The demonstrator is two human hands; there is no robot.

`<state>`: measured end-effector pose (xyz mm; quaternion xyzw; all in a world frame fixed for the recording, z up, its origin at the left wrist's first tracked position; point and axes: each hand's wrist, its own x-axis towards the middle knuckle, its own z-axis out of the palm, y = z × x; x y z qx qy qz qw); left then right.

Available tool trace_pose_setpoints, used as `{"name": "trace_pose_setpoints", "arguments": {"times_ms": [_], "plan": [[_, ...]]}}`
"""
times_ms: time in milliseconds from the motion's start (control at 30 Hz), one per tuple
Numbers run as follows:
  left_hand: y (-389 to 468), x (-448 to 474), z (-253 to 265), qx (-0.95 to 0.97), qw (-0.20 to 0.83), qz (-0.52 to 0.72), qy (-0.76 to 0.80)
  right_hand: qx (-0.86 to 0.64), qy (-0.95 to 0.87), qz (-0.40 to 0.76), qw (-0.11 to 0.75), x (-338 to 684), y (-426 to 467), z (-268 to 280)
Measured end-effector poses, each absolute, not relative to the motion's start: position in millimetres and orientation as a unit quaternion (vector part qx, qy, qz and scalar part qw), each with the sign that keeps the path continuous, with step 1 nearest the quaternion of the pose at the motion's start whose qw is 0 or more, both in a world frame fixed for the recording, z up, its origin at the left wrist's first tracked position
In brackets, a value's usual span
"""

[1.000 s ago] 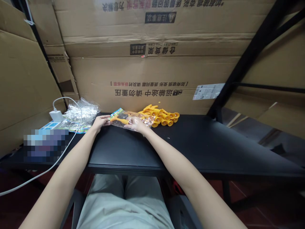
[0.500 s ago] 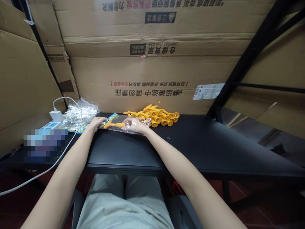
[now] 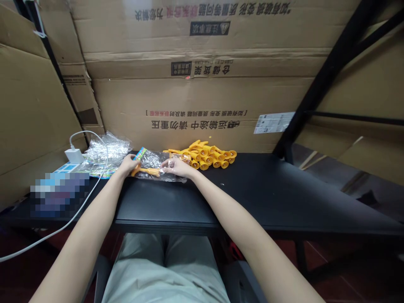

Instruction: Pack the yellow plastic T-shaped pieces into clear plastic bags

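Note:
A clear plastic bag (image 3: 170, 177) with a colourful printed strip lies across the black table, and a yellow-orange horn-shaped plastic piece (image 3: 150, 171) is inside it. My left hand (image 3: 127, 164) is closed on the printed end of the bag, by the narrow end of the piece. At the other end, my right hand (image 3: 178, 166) pinches the clear film, just off the wide end of the piece. Right behind my right hand lies a pile of similar yellow-orange horn-shaped pieces (image 3: 217, 155), many with their round openings facing me.
Crumpled clear bags (image 3: 109, 147) with printed strips are heaped at the back left. A white charger (image 3: 74, 155) with a looping cable (image 3: 85, 202) stands on a power strip beside a blurred-out object (image 3: 59, 193). A cardboard wall (image 3: 202, 92) closes off the back.
The yellow-orange piece has slid left and lower within the bag, towards my left hand. My right hand has moved off the piece onto the film.

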<state>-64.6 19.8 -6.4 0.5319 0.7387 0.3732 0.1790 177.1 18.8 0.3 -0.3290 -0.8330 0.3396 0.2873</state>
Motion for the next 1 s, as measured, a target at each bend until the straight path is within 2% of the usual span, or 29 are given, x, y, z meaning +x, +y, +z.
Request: {"name": "trace_pose_setpoints", "arguments": {"times_ms": [100, 200, 267, 400, 533, 600, 1000], "plan": [[13, -68, -1, 0.549, 0.068, 0.298, 0.778, -0.362, -0.799, 0.322, 0.357, 179, 27, 0], [4, -67, 4, 0.550, 0.019, 0.235, 0.801, -0.430, -0.748, 0.225, 0.454, 186, 36, 1], [3, -65, 5, 0.563, -0.028, 0.228, 0.794, -0.464, -0.729, 0.154, 0.480, 193, 40, 1], [17, -64, -9, 0.648, -0.099, 0.266, 0.706, -0.493, -0.767, 0.059, 0.407, 202, 41, -5], [37, -67, -31, 0.702, -0.024, 0.192, 0.686, -0.508, -0.819, 0.014, 0.265, 201, 36, -14], [43, -69, -38, 0.710, 0.003, 0.157, 0.687, -0.524, -0.821, 0.003, 0.227, 199, 33, -15], [42, -70, -33, 0.678, 0.029, 0.073, 0.731, -0.542, -0.816, -0.057, 0.195, 193, 28, -12]]}}
